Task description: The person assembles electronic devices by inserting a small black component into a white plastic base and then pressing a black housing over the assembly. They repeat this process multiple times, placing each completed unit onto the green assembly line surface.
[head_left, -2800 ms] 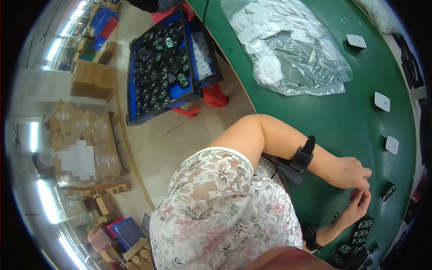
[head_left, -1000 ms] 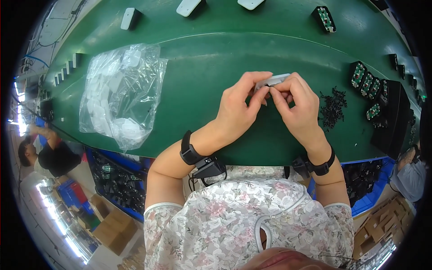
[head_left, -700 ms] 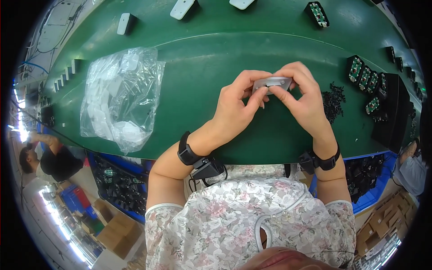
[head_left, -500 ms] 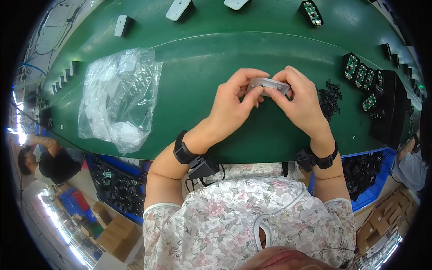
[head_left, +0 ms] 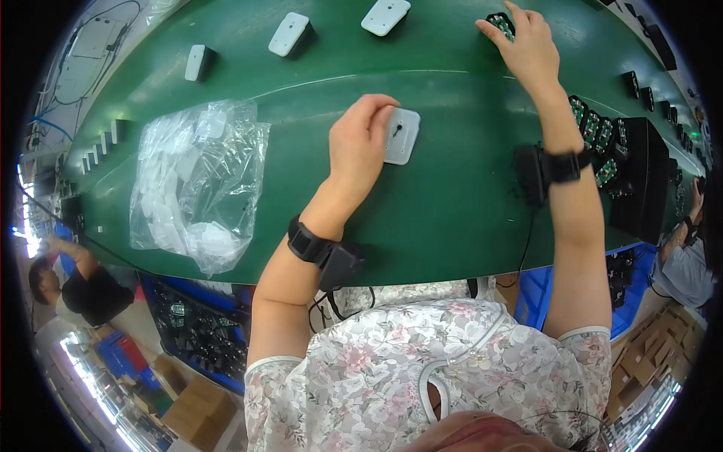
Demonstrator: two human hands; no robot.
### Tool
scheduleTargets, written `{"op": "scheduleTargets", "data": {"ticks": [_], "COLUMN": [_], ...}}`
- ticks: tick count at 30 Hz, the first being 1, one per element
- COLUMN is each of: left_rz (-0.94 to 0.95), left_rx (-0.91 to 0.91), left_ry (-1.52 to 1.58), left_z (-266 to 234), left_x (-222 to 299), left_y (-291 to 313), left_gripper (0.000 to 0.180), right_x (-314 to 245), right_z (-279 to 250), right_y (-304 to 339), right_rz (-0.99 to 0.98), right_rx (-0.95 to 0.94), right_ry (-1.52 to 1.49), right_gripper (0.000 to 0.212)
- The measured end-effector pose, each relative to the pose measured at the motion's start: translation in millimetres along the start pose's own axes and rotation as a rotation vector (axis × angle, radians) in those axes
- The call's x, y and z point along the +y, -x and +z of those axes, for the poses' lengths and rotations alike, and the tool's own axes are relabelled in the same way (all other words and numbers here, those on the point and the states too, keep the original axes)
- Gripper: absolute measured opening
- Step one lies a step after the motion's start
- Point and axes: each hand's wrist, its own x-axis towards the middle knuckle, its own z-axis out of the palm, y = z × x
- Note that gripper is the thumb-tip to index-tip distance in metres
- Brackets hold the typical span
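My left hand point(head_left: 358, 143) is closed on the left edge of a light grey plastic cover plate point(head_left: 404, 139). The plate has rounded corners, a dark keyhole-like mark and a slot, and is held over the green table. At the far side, my right hand point(head_left: 531, 53) reaches out with thumb and fingers apart around a black housing with a green circuit board point(head_left: 500, 25). The hand partly hides that housing, and I cannot tell whether the fingers touch it.
A clear plastic bag of white covers point(head_left: 197, 184) lies on the left. Several white-topped black housings, one of them here point(head_left: 291, 35), stand along the far side. More board-filled housings point(head_left: 592, 126) sit at the right by a black box point(head_left: 640, 181). Blue bins point(head_left: 536, 294) are below the table edge.
My right hand has left the plate and moved far forward to the black housing. My left hand alone keeps the plate, now turned face-up and shifted slightly left. The view has shifted a little.
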Motion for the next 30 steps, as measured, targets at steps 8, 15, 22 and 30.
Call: {"op": "scheduleTargets", "data": {"ticks": [8,15,22,30], "left_rz": [0.314,0.411,0.487,0.448], "left_rx": [-0.037,-0.258,-0.246,-0.294], "left_ry": [-0.542,-0.496,-0.328,-0.229], "left_z": [-7.2,0.5,-0.4,-12.3], "left_x": [19.4,17.4,11.4,13.4], "left_y": [20.4,28.9,26.5,27.5], "left_gripper": [0.042,0.057,0.051,0.051], "right_x": [20.7,-4.6,-30.0,-69.4], "right_z": [-0.4,-59.6,-82.1,-89.9], "right_y": [2.8,90.0,94.1,108.0], "right_rz": [0.439,0.308,0.068,-0.121], "right_rx": [-0.531,-0.434,-0.424,-0.509], "right_ry": [-0.597,-0.536,-0.626,-0.721], "right_gripper": [0.041,0.038,0.035,0.038]}}
